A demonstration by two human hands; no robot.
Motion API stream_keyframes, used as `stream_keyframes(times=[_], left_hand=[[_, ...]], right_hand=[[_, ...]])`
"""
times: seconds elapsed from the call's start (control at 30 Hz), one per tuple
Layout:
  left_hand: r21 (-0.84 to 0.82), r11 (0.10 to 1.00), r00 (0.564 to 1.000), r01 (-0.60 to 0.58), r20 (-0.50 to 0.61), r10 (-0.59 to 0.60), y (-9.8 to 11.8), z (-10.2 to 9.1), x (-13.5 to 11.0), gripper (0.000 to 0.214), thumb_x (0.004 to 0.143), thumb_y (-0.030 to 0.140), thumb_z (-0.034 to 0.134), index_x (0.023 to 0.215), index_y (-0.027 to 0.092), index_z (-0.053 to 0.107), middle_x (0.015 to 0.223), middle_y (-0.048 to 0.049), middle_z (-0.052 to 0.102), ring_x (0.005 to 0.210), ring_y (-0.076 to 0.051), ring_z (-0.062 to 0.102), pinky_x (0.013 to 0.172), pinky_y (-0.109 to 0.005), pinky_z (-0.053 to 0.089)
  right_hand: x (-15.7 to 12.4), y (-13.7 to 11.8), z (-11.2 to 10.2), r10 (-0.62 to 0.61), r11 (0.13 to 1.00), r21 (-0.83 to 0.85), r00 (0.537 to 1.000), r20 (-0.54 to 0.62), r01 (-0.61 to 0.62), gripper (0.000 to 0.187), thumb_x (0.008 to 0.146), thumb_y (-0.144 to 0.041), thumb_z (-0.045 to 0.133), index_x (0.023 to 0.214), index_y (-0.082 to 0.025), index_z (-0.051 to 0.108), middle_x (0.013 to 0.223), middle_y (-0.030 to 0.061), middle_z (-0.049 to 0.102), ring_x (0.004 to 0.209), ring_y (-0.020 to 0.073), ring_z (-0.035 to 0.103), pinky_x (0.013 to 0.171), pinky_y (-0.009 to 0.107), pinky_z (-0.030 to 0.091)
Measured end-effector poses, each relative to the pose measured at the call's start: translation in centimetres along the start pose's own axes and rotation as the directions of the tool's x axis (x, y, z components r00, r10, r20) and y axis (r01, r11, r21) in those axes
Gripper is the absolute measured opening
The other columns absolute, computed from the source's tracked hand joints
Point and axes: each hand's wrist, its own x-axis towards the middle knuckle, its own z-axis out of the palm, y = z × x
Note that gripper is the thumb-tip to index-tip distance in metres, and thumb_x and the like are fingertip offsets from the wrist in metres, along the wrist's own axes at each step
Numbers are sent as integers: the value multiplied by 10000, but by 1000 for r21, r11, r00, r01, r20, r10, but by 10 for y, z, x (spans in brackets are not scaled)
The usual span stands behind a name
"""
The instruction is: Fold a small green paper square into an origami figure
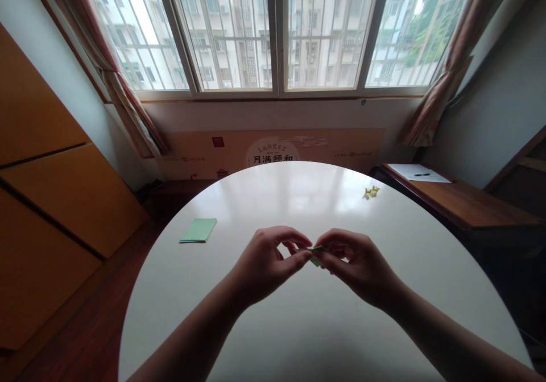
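Observation:
A small folded piece of green paper [315,261] is pinched between my two hands, above the middle of the white round table [290,331]. My left hand [275,254] grips its left side with thumb and fingers closed. On the other side, my right hand [352,257] pinches it the same way, the fingertips of both hands almost meeting. Most of the paper is hidden behind my fingers, so its folded shape cannot be made out. To the left lies a stack of square green paper [199,230], with a bluish edge showing underneath.
Small yellowish folded paper pieces [371,192] sit near the table's far right edge. Beyond it, a brown wooden surface [469,200] bears a white sheet [416,173] with a pen. Orange-brown cabinets [55,200] stand at left; a barred window [277,29] is ahead.

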Motion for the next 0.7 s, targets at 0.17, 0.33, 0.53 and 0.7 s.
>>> stream_keyframes(times=[0.17, 0.33, 0.53, 0.7], left_hand=[[-43, 999, 1000, 6, 28, -5, 0, 1, -1, 44, 790, 170, 665, 773, 143, 694, 704, -2, 656, 588, -93, 558, 512, -172, 449], [-30, 999, 993, -33, 115, 37, 0, 2, -3, 66, 722, 84, 608, 717, 143, 636, 701, 3, 626, 576, -98, 554, 503, -188, 441], [-13, 995, 988, -94, 120, 95, 0, -1, -3, 82, 722, 82, 586, 679, 151, 589, 665, 9, 588, 578, -99, 531, 522, -201, 444], [-12, 997, 989, -78, 128, 79, -1, -9, -2, 79, 753, 115, 580, 682, 150, 578, 670, 1, 583, 572, -101, 526, 516, -207, 449]], right_hand=[[-3, -3, 5, 27, 1000, 3, 999, 23, -27, 48, 835, -181, 677, 791, -168, 664, 670, -3, 614, 611, 135, 538, 555, 252, 421], [-5, -5, 10, 48, 998, 45, 996, 71, -51, 69, 820, -138, 647, 759, -168, 640, 661, -15, 582, 620, 128, 502, 562, 252, 398], [-6, -4, 12, 107, 984, 132, 992, 69, -115, 76, 821, -181, 651, 750, -171, 626, 655, -12, 569, 603, 133, 515, 526, 251, 426], [-4, -3, 7, 148, 967, 201, 988, 52, -155, 47, 806, -176, 654, 770, -179, 623, 644, -14, 590, 566, 129, 524, 483, 240, 432]])
